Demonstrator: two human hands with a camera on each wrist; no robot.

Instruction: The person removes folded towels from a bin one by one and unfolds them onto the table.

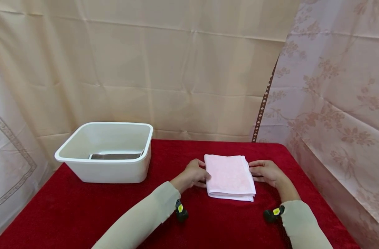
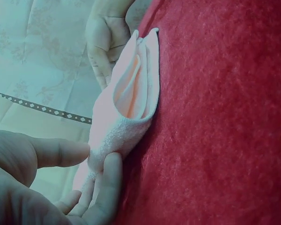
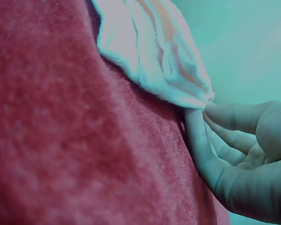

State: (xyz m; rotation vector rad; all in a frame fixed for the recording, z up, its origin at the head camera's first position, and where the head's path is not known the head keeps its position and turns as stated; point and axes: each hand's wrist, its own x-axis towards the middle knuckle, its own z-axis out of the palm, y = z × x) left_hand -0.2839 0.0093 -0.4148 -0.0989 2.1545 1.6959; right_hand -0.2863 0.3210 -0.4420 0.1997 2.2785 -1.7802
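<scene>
A pale pink towel (image 1: 229, 174) with white edging lies folded into a rectangle on the red cloth. At its left side my left hand (image 1: 193, 174) pinches the rounded fold between thumb and fingers. In the left wrist view, the stacked layers of the towel (image 2: 124, 108) show at its near end. My right hand (image 1: 266, 173) is at the opposite side; in the right wrist view its thumb and fingers (image 3: 199, 133) pinch the towel's edge (image 3: 154, 61). Both hands are low, close to the table surface.
A white plastic basin (image 1: 106, 173) stands at the back left of the table, with a flat greyish-brown object (image 1: 116, 156) inside, partly hidden by the near rim. The red cloth (image 1: 83, 214) covers the table. Beige curtains (image 1: 177, 69) hang behind and floral ones (image 1: 341, 86) at the right.
</scene>
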